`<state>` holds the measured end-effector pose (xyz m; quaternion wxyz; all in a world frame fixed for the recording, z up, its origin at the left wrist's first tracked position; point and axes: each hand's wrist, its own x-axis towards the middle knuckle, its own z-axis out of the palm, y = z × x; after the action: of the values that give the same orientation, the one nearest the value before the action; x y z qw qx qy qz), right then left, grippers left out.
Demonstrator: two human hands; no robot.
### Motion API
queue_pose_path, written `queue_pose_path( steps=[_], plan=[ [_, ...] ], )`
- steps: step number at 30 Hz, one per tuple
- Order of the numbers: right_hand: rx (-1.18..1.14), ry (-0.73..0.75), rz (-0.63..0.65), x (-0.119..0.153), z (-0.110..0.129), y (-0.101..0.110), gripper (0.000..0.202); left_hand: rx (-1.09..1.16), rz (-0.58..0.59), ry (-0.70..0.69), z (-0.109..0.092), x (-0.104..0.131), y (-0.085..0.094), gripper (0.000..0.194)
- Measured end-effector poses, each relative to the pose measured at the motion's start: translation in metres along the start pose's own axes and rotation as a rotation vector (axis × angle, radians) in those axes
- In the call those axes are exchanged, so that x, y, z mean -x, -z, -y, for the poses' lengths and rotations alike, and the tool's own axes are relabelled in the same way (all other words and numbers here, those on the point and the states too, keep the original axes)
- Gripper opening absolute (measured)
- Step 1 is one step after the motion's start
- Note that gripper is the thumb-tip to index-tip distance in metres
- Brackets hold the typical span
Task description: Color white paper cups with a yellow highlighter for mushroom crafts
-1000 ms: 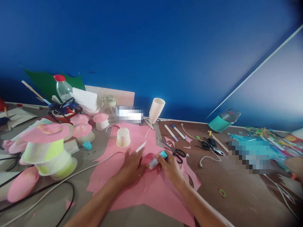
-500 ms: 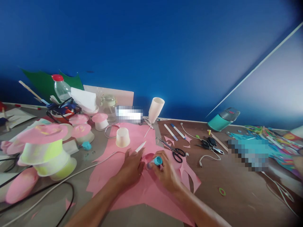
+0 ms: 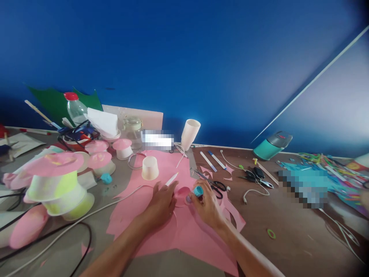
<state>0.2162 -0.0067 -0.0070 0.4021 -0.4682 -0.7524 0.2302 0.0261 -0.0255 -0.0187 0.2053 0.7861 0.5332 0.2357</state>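
My right hand [image 3: 210, 204] is closed round a turquoise glue stick [image 3: 198, 191]. Its purple end points down at the right edge of a small pink paper disc [image 3: 181, 195]. My left hand [image 3: 161, 202] lies palm down with its fingers stretched out, the thumb side against the disc's left edge. A white pen-like stick [image 3: 172, 179] pokes out from between the left fingers; whether they grip it cannot be seen. Under both hands spreads a large pink paper sheet [image 3: 161, 240]. Just beyond the left hand stands an upturned white cup [image 3: 150, 169].
Black scissors [image 3: 217, 187] lie right of the glue stick, near two markers [image 3: 212, 160] and pink scraps. Pink-topped cups [image 3: 54, 184] crowd the left side, with a turquoise cap [image 3: 106, 178]. A white cable [image 3: 100, 209] runs to the sheet. Tilted white cups [image 3: 190, 134] stand at the wall.
My right hand has moved slightly right with the glue stick, from the middle of the pink disc towards its right edge, uncovering more of it. The left hand stays in place.
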Motion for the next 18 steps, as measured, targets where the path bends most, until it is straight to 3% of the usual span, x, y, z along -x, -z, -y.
queue_pose_path(
  steps=[4, 10, 14, 18],
  plan=[
    [-0.115, -0.131, -0.034, -0.004, -0.002, 0.005, 0.015, 0.005, 0.006, 0.013, 0.0, -0.001, 0.002, 0.049],
    [-0.725, -0.539, -0.078, -0.013, -0.009, 0.016, 0.024, 0.056, 0.046, 0.032, 0.0, -0.001, 0.005, 0.055],
    [-0.824, -0.63, 0.045, -0.014, -0.011, 0.014, 0.023, 0.043, 0.063, 0.014, -0.001, 0.0, 0.006, 0.054],
    [-0.764, -0.608, 0.23, -0.011, -0.006, 0.009, 0.023, 0.05, 0.077, -0.036, 0.0, 0.001, 0.006, 0.052]
  ],
)
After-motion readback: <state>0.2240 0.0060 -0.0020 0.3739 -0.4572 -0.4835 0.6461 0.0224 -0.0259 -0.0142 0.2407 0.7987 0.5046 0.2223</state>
